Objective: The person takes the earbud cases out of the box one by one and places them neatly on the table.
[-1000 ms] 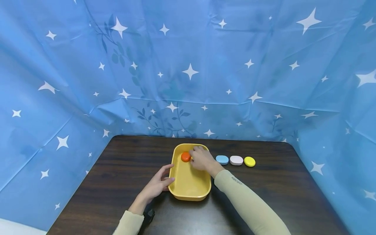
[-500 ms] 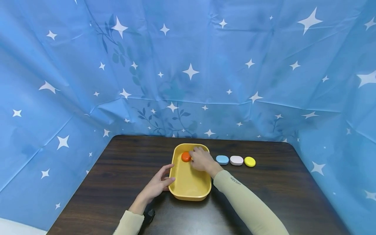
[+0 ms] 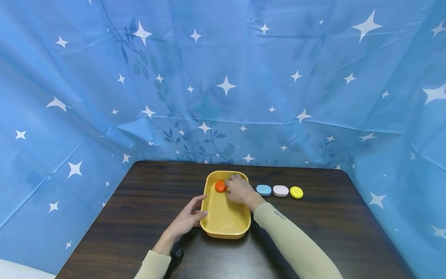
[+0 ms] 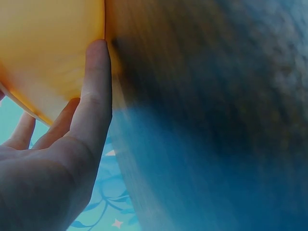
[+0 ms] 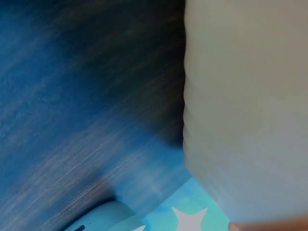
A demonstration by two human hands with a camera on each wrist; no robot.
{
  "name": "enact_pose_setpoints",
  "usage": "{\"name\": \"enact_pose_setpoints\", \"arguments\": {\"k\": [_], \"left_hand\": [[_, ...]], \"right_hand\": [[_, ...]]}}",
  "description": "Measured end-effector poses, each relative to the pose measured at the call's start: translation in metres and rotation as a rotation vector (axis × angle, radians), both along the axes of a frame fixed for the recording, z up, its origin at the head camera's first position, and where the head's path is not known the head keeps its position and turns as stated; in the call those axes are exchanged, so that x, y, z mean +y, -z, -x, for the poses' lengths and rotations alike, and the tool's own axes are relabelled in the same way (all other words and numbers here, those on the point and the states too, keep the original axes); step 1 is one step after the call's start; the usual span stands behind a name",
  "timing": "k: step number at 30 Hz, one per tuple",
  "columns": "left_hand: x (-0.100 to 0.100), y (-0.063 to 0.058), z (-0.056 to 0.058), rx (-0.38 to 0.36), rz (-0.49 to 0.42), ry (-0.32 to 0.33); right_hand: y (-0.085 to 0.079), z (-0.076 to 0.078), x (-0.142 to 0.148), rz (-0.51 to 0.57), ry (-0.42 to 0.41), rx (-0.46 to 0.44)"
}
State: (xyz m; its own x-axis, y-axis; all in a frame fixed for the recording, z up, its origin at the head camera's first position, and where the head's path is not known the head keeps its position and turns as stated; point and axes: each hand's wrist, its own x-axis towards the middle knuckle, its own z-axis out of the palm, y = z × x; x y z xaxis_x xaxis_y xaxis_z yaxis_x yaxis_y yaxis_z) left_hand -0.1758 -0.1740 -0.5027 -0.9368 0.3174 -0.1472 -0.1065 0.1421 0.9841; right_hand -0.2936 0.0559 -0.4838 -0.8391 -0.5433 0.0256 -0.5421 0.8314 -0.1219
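Observation:
In the head view, a yellow tray (image 3: 223,217) stands on the dark table. My left hand (image 3: 184,221) grips its left side, with the thumb over the rim; in the left wrist view, fingers (image 4: 96,91) lie along the outer wall. An orange rounded piece (image 3: 220,186) lies inside the tray near the far end. My right hand (image 3: 239,189) reaches into the tray just right of it, fingers bent down beside its edge. Whatever lies beneath those fingers is hidden. The right wrist view shows mostly a pale sleeve (image 5: 245,106), not the fingers.
Right of the tray, a light blue oval piece (image 3: 263,190), a pale pink one (image 3: 280,190) and a yellow round one (image 3: 296,192) form a row on the wooden table (image 3: 313,228). A blue starry curtain (image 3: 223,100) hangs behind the table.

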Motion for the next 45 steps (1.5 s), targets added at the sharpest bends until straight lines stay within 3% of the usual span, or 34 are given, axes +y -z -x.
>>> {"name": "enact_pose_setpoints", "arguments": {"k": [15,24,45], "left_hand": [[0.0,0.002,0.001,0.005,-0.004,0.002],[0.001,0.002,0.0,0.0,-0.006,0.002],[0.001,0.002,0.0,0.012,-0.001,0.007]], "right_hand": [[-0.001,0.001,0.002,-0.003,-0.029,-0.054],[-0.006,-0.007,0.001,0.006,-0.033,-0.15],[-0.007,-0.017,-0.003,0.009,-0.072,-0.163]]}}
